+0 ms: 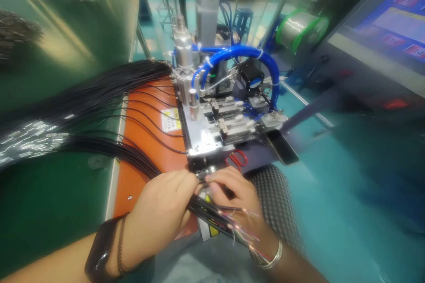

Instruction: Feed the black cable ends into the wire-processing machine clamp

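Head view: my left hand point(162, 212) clamps the cable bundle point(207, 212), my right hand point(234, 190) pinches one wire point(208, 180) at the fixture's point(212, 130) six o'clock; I judge loading barely begun.

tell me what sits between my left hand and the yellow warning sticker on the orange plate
Head view: bare orange plate crossed by thin black cables, between the left hand and the warning sticker.

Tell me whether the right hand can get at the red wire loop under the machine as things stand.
Probably yes: the red wire loop sits just beyond the right hand with nothing visible between them. But that hand and the left hand both grip the black cable bundle, so it isn't free.
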`<state>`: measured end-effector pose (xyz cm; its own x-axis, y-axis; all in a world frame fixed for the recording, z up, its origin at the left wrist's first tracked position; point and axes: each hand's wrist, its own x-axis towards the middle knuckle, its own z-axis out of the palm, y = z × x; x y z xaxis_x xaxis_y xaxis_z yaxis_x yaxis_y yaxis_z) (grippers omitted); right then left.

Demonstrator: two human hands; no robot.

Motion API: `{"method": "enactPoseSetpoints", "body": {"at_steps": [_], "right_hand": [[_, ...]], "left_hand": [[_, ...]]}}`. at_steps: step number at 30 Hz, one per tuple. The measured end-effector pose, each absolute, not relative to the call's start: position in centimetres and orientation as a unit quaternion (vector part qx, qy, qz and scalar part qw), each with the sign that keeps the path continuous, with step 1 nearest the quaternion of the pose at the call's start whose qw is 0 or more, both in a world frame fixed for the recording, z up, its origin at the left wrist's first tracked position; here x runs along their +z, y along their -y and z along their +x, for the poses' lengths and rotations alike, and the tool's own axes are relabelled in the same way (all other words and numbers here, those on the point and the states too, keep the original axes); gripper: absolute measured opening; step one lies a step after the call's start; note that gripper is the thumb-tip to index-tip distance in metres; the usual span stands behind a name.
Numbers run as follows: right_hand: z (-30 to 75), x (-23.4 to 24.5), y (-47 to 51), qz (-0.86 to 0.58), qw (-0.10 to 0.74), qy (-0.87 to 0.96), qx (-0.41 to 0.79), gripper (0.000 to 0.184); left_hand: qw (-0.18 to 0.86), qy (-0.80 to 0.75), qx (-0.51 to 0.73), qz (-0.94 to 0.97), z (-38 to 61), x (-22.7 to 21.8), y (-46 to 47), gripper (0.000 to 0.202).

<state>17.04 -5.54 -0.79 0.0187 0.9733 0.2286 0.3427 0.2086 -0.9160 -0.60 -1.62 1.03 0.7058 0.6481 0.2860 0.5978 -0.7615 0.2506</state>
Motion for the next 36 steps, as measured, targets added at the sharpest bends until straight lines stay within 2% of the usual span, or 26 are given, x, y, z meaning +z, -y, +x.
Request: {"method": "enactPoseSetpoints", "body": {"at_steps": [3,6,12,15,18,23,30,36], "right_hand": [[17.0,-1.1,5.2,-0.526,0.478,0.624,0.324,0.012],[17.5,-1.4,4.6,-0.518,0.449,0.669,0.289,0.015],[19.4,-1.5,3.1,-0.48,0.36,0.769,0.221,0.019],[19.7,-1.9,2.9,-0.55,0.351,0.711,0.26,0.017],[19.6,-2.5,3.0,-0.604,0.34,0.626,0.358,0.017],[20.1,-3.3,3.0,-0.572,0.346,0.524,0.527,0.015],[19.8,-3.4,2.6,-0.588,0.367,0.492,0.526,0.015],[19.7,-3.3,2.4,-0.62,0.366,0.525,0.454,0.009]], "left_hand": [[0.065,-0.33,0.169,0.926,-0.7,0.9,1.7,0.013],[0.046,-0.314,0.12,0.941,-0.6,1.3,1.8,0.011],[0.041,-0.307,0.061,0.949,0.0,1.7,1.3,0.044],[0.041,-0.319,0.079,0.944,0.3,1.2,0.9,0.044],[0.056,-0.322,0.087,0.941,0.4,0.6,0.6,0.042],[0.07,-0.311,0.093,0.943,0.3,0.1,0.6,0.042],[0.049,-0.313,0.073,0.946,0.4,-0.2,0.6,0.046],[0.018,-0.307,0.047,0.95,0.5,0.0,0.6,0.049]]}}
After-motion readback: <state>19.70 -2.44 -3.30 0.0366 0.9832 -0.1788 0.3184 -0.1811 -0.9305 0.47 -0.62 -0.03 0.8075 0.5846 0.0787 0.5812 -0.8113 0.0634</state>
